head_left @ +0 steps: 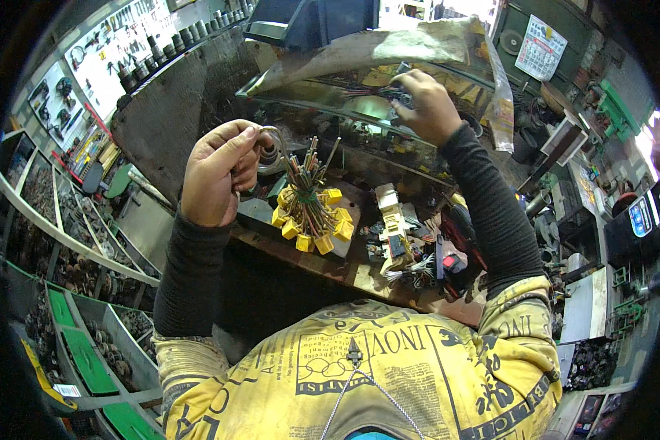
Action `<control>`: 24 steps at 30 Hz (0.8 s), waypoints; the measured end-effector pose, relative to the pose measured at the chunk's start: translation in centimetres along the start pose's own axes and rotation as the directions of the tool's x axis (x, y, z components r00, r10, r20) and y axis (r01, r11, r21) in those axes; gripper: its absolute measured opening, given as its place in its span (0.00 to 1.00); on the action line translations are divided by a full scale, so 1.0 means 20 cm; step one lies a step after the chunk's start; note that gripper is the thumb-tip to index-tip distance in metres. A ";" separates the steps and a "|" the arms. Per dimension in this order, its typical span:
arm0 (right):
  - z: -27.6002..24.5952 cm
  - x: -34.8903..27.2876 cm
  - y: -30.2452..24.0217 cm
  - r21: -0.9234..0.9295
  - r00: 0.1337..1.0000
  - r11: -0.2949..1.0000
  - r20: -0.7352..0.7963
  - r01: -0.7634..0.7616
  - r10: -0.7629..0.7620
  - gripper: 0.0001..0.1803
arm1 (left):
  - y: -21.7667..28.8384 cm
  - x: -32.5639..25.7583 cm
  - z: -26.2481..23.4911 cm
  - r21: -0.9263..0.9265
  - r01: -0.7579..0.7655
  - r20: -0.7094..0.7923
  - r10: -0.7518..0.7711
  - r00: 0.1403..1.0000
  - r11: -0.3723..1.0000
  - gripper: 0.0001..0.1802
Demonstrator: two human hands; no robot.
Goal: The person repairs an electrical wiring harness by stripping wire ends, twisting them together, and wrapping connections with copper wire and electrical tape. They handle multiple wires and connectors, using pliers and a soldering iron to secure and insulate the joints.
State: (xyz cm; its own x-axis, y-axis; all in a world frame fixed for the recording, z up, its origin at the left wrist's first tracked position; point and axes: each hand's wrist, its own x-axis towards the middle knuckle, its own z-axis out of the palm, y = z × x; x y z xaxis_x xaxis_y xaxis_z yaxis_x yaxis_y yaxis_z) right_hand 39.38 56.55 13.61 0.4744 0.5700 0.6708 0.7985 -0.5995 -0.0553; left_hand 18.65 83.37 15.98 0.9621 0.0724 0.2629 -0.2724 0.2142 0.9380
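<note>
My left hand (224, 172) is closed, thumb and forefinger pinching a thin wire loop (279, 138). Right beside it is a bundle of yellow connectors (304, 242) with short wires, bound with something green around the middle. The wire ends point up and the connectors fan out below. Whether the loop joins the bundle, I cannot make out. Farther off on the right, my right hand (431, 106) reaches over a glass-topped case (330, 110), thumb and fingers apart. Some dark wires (374, 92) lie near its fingertips.
White connector strips (390, 220) and loose wires lie on the bench's right part, beside a dark tool with a red button (451, 262). Blue bins (308, 26) stand at the back. Parts shelves (81, 220) line the left. A green machine (617, 110) stands far right.
</note>
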 end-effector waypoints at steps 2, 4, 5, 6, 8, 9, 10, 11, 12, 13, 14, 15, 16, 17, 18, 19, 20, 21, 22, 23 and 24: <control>0.08 0.08 -0.01 -0.249 0.978 0.946 0.088 0.207 -0.191 0.17 | -0.02 -0.01 -0.02 0.009 -0.013 -0.044 0.014 0.999 1.000 0.10; 0.18 0.19 0.00 -0.293 0.946 0.933 0.303 0.210 -0.118 0.15 | -0.03 -0.01 -0.05 0.054 -0.035 -0.069 0.039 0.997 0.998 0.10; 0.23 0.24 0.00 -0.306 0.920 0.927 0.382 0.218 -0.090 0.16 | -0.04 -0.02 -0.06 0.080 -0.047 -0.078 0.053 0.996 0.996 0.10; 0.28 0.28 0.00 -0.315 0.892 0.920 0.447 0.232 -0.072 0.17 | -0.04 -0.02 -0.08 0.068 -0.047 -0.077 0.053 0.996 0.997 0.10; 0.35 0.34 0.01 -0.320 0.877 0.922 0.478 0.218 -0.042 0.15 | -0.04 -0.03 -0.11 0.056 -0.046 -0.074 0.050 0.996 0.997 0.09; 0.38 0.37 0.01 -0.336 0.862 0.920 0.506 0.203 -0.005 0.15 | -0.05 -0.03 -0.12 0.025 -0.051 -0.058 0.052 0.997 0.998 0.08; 0.41 0.39 0.01 -0.367 0.831 0.914 0.552 0.175 0.062 0.14 | -0.05 -0.04 -0.13 0.034 -0.050 -0.076 0.052 0.996 0.998 0.09; 0.42 0.41 0.01 -0.376 0.775 0.915 0.618 0.144 0.132 0.13 | -0.05 -0.05 -0.13 0.043 -0.046 -0.094 0.050 0.994 0.998 0.09; 0.43 0.42 0.00 -0.386 0.752 0.915 0.636 0.115 0.174 0.14 | -0.06 -0.06 -0.13 0.051 -0.049 -0.102 0.054 0.993 0.997 0.10; 0.44 0.42 -0.01 -0.404 0.722 0.911 0.654 0.079 0.227 0.14 | -0.06 -0.06 -0.14 0.044 -0.039 -0.118 0.043 0.992 0.998 0.10; 0.44 0.42 -0.02 -0.418 0.697 0.908 0.663 0.043 0.272 0.15 | -0.06 -0.07 -0.14 0.045 -0.039 -0.113 0.043 0.993 0.998 0.10; 0.45 0.41 -0.03 -0.425 0.757 0.903 0.608 0.055 0.240 0.18 | -0.05 -0.07 -0.14 0.044 -0.036 -0.106 0.041 0.994 0.998 0.10; 0.45 0.39 -0.05 -0.311 0.838 0.950 0.523 0.013 0.159 0.19 | -0.05 -0.07 -0.14 0.046 -0.040 -0.101 0.045 0.994 0.998 0.10; 0.44 0.37 -0.07 -0.182 0.905 0.983 0.416 -0.013 0.089 0.20 | -0.05 -0.06 -0.14 0.048 -0.041 -0.095 0.045 0.994 0.998 0.10; 0.43 0.33 -0.10 -0.054 0.955 0.998 0.294 -0.028 0.043 0.21 | -0.05 -0.06 -0.14 0.050 -0.045 -0.093 0.050 0.994 0.998 0.10; 0.43 0.30 -0.13 0.164 0.976 0.986 0.214 0.003 -0.038 0.23 | -0.05 -0.05 -0.14 0.053 -0.048 -0.089 0.053 0.995 0.997 0.10; 0.43 0.27 -0.17 0.354 0.988 0.935 0.144 0.006 -0.061 0.26 | -0.05 -0.05 -0.14 0.063 -0.052 -0.084 0.058 0.995 0.997 0.10; 0.42 0.22 -0.21 0.633 0.972 0.772 0.210 -0.053 -0.106 0.28 | -0.05 -0.04 -0.13 0.072 -0.056 -0.079 0.061 0.995 0.996 0.10; 0.41 0.15 -0.25 0.818 0.948 0.551 0.286 -0.166 -0.139 0.30 | -0.06 -0.02 -0.13 0.080 -0.051 -0.067 0.057 0.996 0.995 0.10; 0.39 0.07 -0.30 0.886 0.931 0.386 0.333 -0.256 -0.148 0.32 | -0.06 -0.01 -0.13 0.071 -0.063 -0.039 0.066 0.997 0.996 0.10; 0.37 -0.02 -0.33 0.940 0.928 0.209 0.311 -0.269 -0.207 0.34 | -0.06 0.01 -0.12 0.065 -0.061 -0.024 0.063 0.998 0.996 0.10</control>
State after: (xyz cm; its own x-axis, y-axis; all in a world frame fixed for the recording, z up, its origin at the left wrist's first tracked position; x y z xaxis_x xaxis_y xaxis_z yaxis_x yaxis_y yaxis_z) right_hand 36.65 64.45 8.22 0.3902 0.8274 0.4039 0.3879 0.2501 -0.8871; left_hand 19.07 85.49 14.42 0.9425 0.1087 0.3161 -0.3296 0.1452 0.9329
